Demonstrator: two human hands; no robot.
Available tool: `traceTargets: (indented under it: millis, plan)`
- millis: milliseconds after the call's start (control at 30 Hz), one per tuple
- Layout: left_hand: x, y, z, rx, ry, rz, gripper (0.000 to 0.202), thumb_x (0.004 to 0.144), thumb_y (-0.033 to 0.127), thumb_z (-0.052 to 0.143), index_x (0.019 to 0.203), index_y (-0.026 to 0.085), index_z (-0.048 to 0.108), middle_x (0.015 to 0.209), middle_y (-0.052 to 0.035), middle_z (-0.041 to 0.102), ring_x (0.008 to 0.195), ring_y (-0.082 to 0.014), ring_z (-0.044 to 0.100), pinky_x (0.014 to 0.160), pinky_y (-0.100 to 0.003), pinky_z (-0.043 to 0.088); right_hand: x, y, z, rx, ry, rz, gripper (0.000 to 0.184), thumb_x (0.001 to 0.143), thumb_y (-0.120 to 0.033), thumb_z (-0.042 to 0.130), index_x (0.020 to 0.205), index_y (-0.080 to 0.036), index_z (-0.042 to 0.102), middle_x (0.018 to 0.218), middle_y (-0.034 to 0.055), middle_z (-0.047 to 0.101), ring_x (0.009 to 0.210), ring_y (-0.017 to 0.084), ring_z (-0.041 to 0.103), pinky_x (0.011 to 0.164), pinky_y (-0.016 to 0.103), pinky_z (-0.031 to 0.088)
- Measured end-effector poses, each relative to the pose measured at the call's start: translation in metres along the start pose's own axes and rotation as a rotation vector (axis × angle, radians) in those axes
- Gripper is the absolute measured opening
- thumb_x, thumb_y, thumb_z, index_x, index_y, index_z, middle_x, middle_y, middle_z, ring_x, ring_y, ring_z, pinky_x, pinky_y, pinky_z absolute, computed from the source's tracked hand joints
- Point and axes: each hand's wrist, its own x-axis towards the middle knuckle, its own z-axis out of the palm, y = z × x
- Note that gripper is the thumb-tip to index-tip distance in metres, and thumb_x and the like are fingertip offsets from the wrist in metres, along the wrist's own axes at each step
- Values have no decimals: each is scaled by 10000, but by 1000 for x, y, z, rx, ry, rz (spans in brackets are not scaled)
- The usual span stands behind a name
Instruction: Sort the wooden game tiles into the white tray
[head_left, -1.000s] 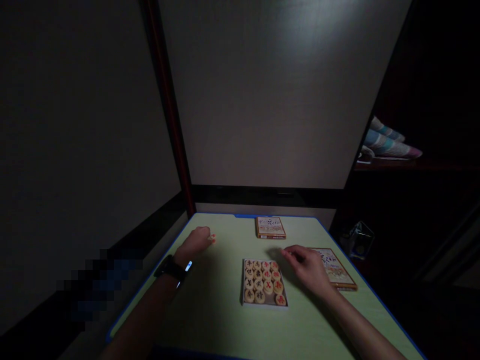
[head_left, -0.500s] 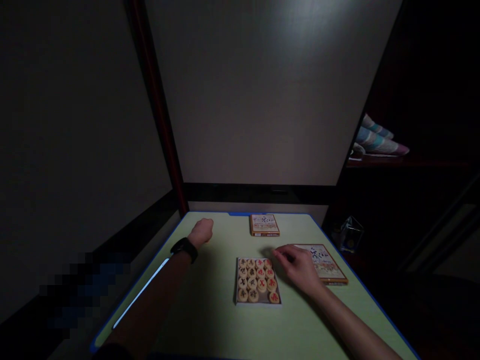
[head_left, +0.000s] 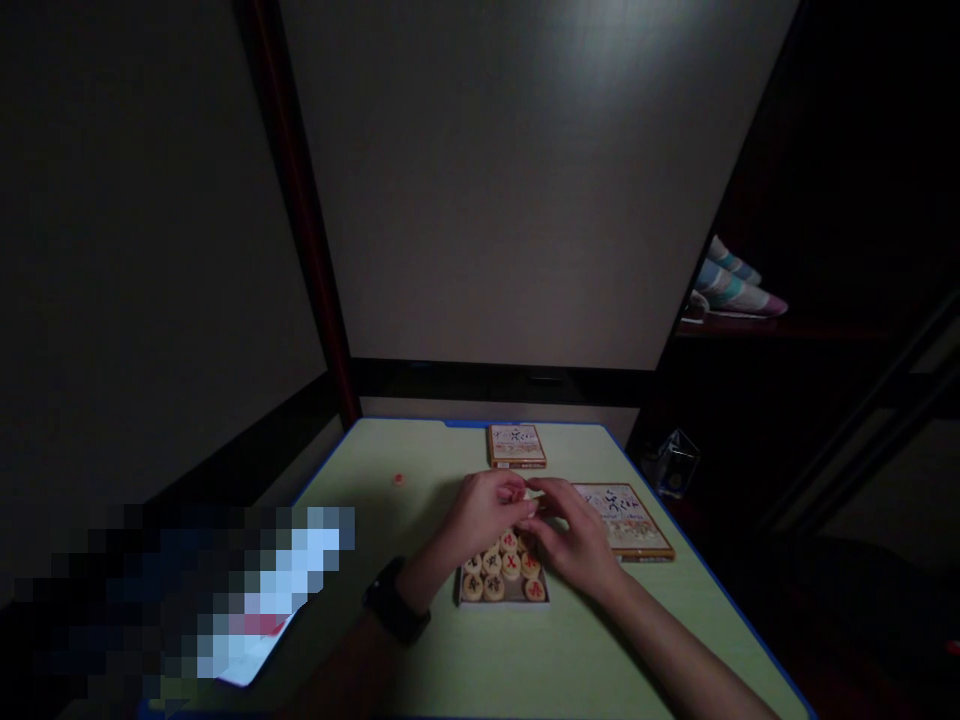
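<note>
My left hand (head_left: pixel 486 512), with a black watch (head_left: pixel 396 602) on its wrist, and my right hand (head_left: pixel 579 535) meet over the far part of a shallow box (head_left: pixel 504 603). Their fingertips close round a small pale round thing, apparently a Chinese chess piece (head_left: pixel 531 496), largely covered by the fingers. Rows of wooden Chinese chess pieces with black and red characters fill the box below, with one gap in the nearest row. My hands hide the farther rows. A single red-marked piece (head_left: pixel 399 480) lies apart on the table, to the left.
A printed box lid (head_left: pixel 628 522) lies right of my right hand, and a similar printed box (head_left: pixel 517 446) lies at the far edge. The pale green table (head_left: pixel 600 650) has a blue rim. A lit screen, partly pixelated, is at the left edge. Striped fabric (head_left: pixel 739 285) rests on a shelf.
My left hand has come from the table's far left to the box and joined my right hand, which moved slightly left. The loose red-marked piece has come into sight.
</note>
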Motion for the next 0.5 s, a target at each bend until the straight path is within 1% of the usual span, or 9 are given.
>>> traceTargets:
  millis: [100,200,267,400,500]
  plan:
    - [-4,-5,7,-107,9,0,171,708,124,689,877,148,679,806,-43,733,749,-164,691,681,-250,554,0,-3,-2,-52,18,-27,222,916,-279,561,1122,-220,619,1023,102,689,913,218,671,790,357,585]
    - [-4,-8,5,-192,26,6,181,697,124,711,867,153,656,830,-44,729,778,-163,693,727,-264,562,1,-4,-3,-68,3,-4,216,928,-249,523,1114,-220,629,1001,92,712,879,207,682,791,346,581]
    - [-4,-10,2,-229,32,15,194,699,136,721,876,153,644,833,-45,725,791,-165,694,740,-272,565,2,-3,-4,-65,-1,17,219,930,-253,517,1106,-221,642,1007,95,715,902,211,679,805,348,572]
    - [-3,-17,-4,-151,119,39,176,745,183,705,907,151,642,826,-46,720,778,-159,687,713,-260,562,7,1,-8,-11,4,48,225,929,-277,518,1059,-219,692,1019,112,705,938,227,664,811,366,556]
    - [-1,-22,-7,-45,186,57,156,764,199,687,907,148,649,842,-52,718,736,-146,669,670,-245,547,11,-1,-15,49,-78,126,204,904,-289,565,1006,-208,722,986,103,707,903,225,665,784,361,547]
